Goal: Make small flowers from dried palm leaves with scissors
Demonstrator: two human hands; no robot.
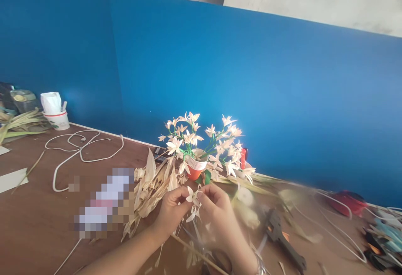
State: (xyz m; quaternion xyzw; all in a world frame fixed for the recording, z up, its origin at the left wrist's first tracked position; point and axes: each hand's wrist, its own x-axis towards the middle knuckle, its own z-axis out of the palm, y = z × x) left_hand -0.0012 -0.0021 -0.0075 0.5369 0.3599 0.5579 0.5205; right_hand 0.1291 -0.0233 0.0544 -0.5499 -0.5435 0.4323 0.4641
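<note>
Mostly, a blue wall [251,90] fills the middle of the frame, with the brown counter [37,212] stretching across below it. At the centre, a spray [176,146] of white flowers on green stems spreads above and around a white and orange cup [194,173]. Dry husks [150,191] lie heaped just to its lower left, and a white cable [88,141] loops across the left side. Rising from the bottom edge, the left hand [172,206] and the right hand [216,203] meet at lower centre, each with thumb and fingers brought together. A dark glue gun [280,235] lies at lower right; a white tub [58,121] stands at far left. Smallest is the flower [191,195], white, at lower centre in front of the cup, pinched between both hands' fingertips.
</note>
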